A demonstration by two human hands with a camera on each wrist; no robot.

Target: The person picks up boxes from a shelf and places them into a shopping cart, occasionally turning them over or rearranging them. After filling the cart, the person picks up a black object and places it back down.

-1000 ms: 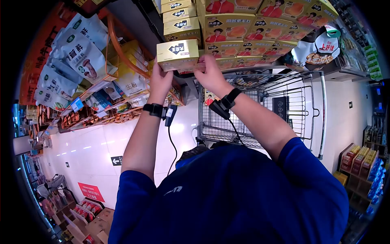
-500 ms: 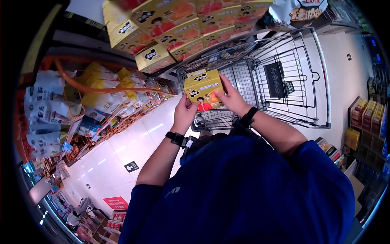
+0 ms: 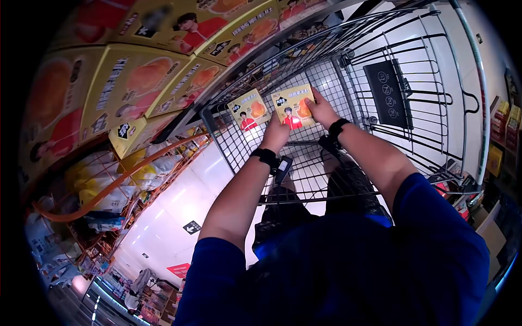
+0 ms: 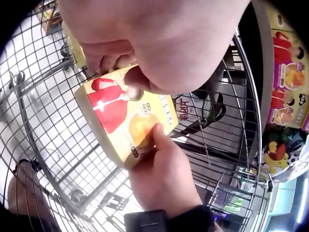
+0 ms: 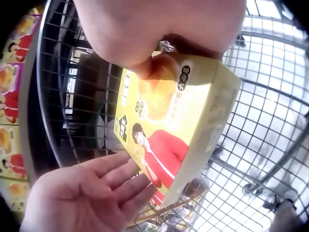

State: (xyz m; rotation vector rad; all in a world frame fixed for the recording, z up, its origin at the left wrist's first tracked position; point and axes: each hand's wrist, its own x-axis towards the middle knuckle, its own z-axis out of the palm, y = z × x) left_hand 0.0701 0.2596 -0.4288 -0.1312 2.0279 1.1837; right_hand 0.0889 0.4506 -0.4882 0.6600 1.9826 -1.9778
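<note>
A yellow box with a red-clad figure (image 3: 293, 107) is held over the shopping cart (image 3: 348, 193). My right hand (image 3: 324, 114) grips its right side; in the right wrist view the thumb lies across the box's printed face (image 5: 164, 145). At the lower left corner is my left hand (image 3: 276, 136). Its fingers (image 5: 120, 181) look extended in the right wrist view, their tips at the box's edge, while the left wrist view shows the thumb over the face (image 4: 116, 108). Another yellow box (image 3: 248, 112) lies in the cart, left of the held one.
Stacked yellow boxes (image 3: 136, 81) fill the upper left, close to the cart's side. Below them, an orange-railed rack (image 3: 117, 187) holds bagged goods. A black panel (image 3: 387, 95) hangs on the cart's right part. Shelving with packages (image 3: 511, 125) stands at the far right.
The held box came from the stack to over the cart, both hands moving right and down with it. My left fingers look looser on it. The view has shifted towards the cart.
</note>
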